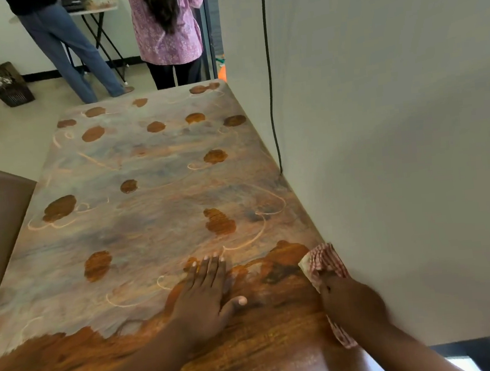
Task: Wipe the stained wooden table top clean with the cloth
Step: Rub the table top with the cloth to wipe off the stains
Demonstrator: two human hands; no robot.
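The cloth (324, 263), red-and-white checked, is being pressed onto the near right edge of the wooden table top (140, 225), hard against the wall (398, 140), under the right hand (351, 303). Part of it is showing ahead of the knuckles and a tail is trailing behind the wrist. The hand is blurred, so it cannot be told whether its fingers are curled into the fabric or lying flat on it. The left hand (203, 297) is being laid flat on the board just beside it, fingers straight and close together, thumb held apart, holding nothing.

Near the hands the grain is showing warm and bare; further out a pale film is lying over the wood, with roughly 15 brown blotches (the far ones small and close to the edge).

The stroke is best being carried along the wall edge in overlapping passes, pressure kept even, with the bracing palm being kept off the wet film. A fresh fold of cloth is probably being needed soon, lest the stain be smeared about.

At the far end, 2 people (163, 28) are standing by a folding table (96, 17).
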